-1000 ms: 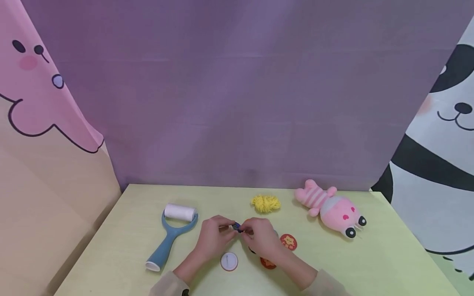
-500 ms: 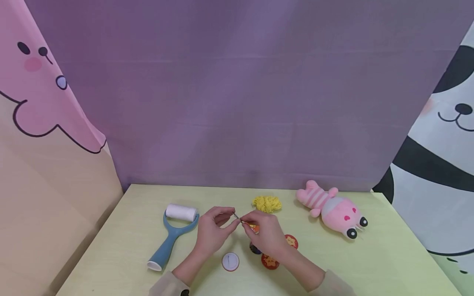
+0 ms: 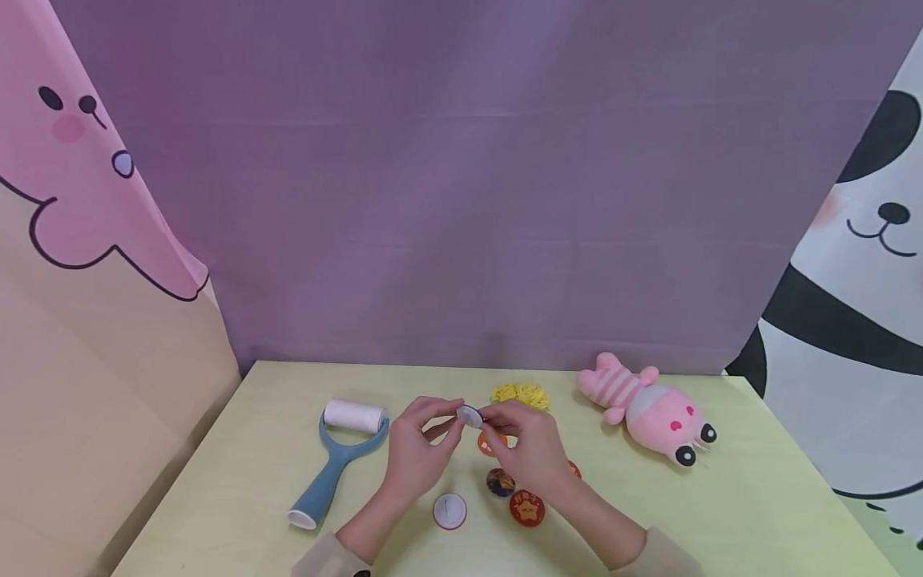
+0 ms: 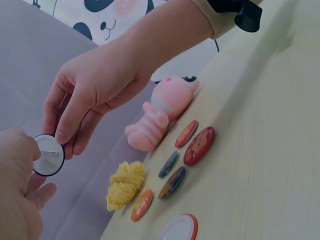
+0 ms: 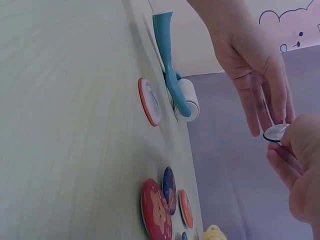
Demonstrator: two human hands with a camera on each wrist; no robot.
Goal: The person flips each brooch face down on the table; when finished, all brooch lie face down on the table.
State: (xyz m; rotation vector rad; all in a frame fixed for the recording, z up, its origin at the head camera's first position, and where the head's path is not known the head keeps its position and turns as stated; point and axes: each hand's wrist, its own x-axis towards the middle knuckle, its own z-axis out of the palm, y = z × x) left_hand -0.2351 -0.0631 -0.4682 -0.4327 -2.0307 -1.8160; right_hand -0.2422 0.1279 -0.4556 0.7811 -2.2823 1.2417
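Between my two hands, above the table, is a round pin badge point(image 3: 469, 416), its white back and pin turned toward me. My left hand point(image 3: 421, 449) pinches its left edge with thumb and fingers. From the other side, the thumb and fingers of my right hand point(image 3: 532, 447) pinch the right edge. The left wrist view shows the pin on the badge's back point(image 4: 49, 156) clearly. Below the hands lie a dark blue badge point(image 3: 501, 482), a red badge point(image 3: 527, 508) and an orange badge point(image 3: 492, 441). A face-down badge point(image 3: 450, 511) shows its white back nearer me.
A lint roller point(image 3: 339, 461) with a blue handle lies on the left. Behind the hands sits a bundle of yellow yarn point(image 3: 522, 394). A pink plush toy point(image 3: 645, 409) lies at the back right of the table point(image 3: 721, 513). Another red badge point(image 3: 574, 470) is partly hidden by the right arm.
Both hands have risen slightly, and the right hand has shifted right. The held badge has turned from dark and edge-on to white back showing. The badges underneath have come into fuller view.
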